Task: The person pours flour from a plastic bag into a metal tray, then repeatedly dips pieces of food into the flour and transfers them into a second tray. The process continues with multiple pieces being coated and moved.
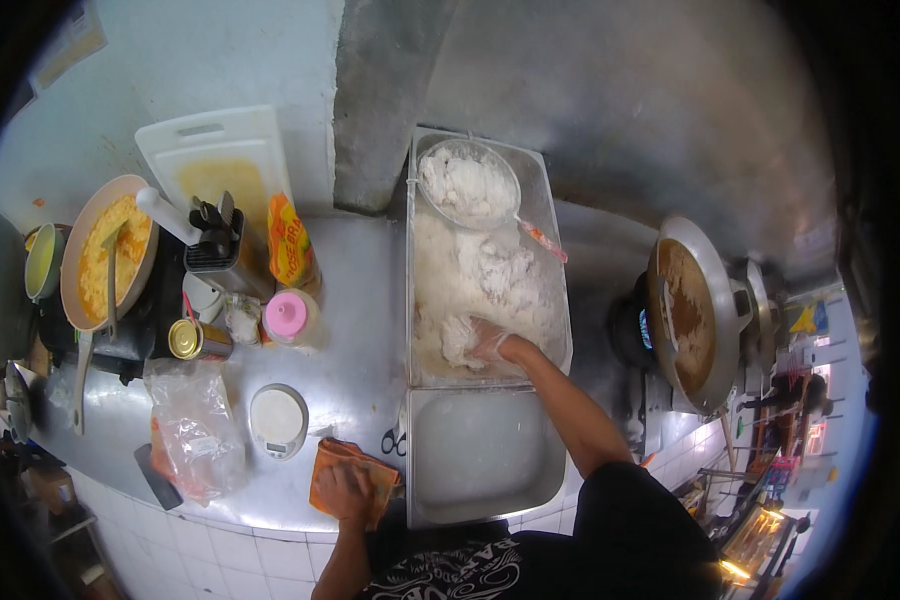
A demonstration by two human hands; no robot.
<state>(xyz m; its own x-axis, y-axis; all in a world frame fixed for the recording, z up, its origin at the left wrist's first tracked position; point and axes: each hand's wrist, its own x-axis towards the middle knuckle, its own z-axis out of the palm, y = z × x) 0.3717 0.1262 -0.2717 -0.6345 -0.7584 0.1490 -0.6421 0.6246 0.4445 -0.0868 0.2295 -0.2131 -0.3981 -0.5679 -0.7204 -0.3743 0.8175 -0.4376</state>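
My right hand (493, 342), in a clear plastic glove, is down in a metal tray (562, 300) of white flour. Its fingers close on a flour-coated lump (459, 342). Farther up the tray lies another heavily floured mass (505, 267). A round wire strainer (471, 226) with a red-and-white handle sits at the tray's far end, holding floured pieces. My bare left hand (343, 489) is curled over a folded orange cloth (381, 491) on the steel counter (356, 292). The underside of that hand is hidden.
A metal pan (487, 457) adjoins the tray. At right, a wok (722, 300) of brown oil with frying food stands over a lit burner (643, 330). Leftward are scissors (394, 442), a kitchen scale (278, 420), a pink-lidded container (288, 315) and a frying pan (141, 247).
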